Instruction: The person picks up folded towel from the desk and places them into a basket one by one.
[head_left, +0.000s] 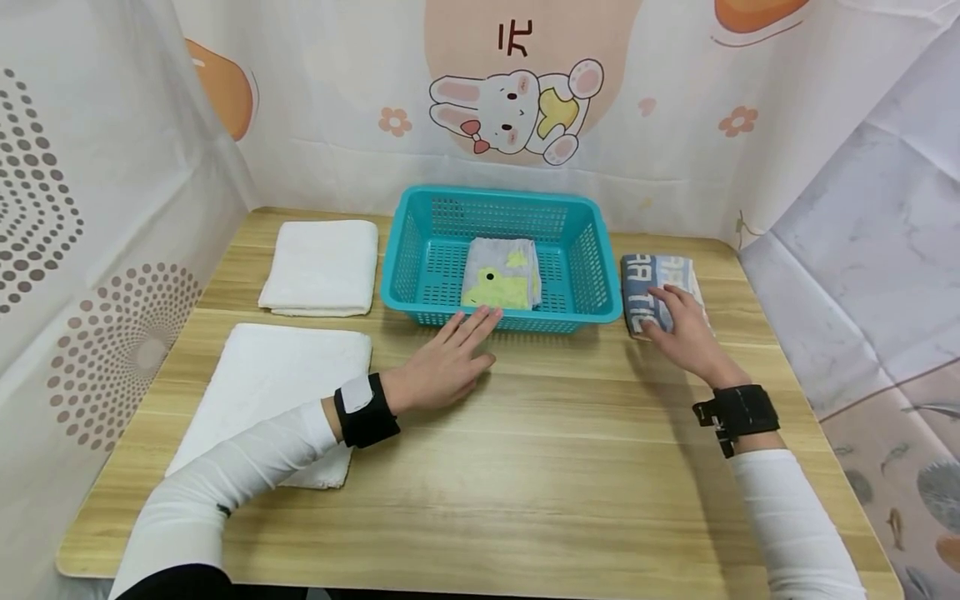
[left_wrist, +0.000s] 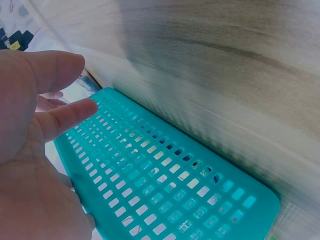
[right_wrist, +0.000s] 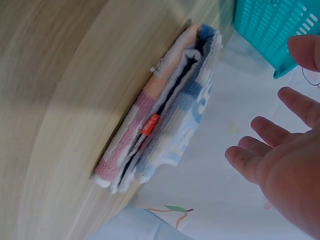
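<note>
A teal plastic basket (head_left: 498, 198) stands at the back middle of the table, and in it lies a folded grey cloth (head_left: 498, 271) with a yellow-green animal print. My left hand (head_left: 442, 367) reaches to the basket's front rim with its fingers extended; whether the fingertips touch the rim I cannot tell. On the right, a folded towel (right_wrist: 160, 110) in blue and white, with pink and orange layers and a small red tag, lies beside the basket. My right hand (head_left: 686, 333) hovers just over that towel, fingers spread and holding nothing; the right wrist view shows a gap between them.
A folded white towel (head_left: 322, 265) lies left of the basket. In front of it is a larger white towel (head_left: 285, 367), partly under my left forearm. Printed curtains (head_left: 322, 100) close off the back and sides of the wooden table (head_left: 540, 467).
</note>
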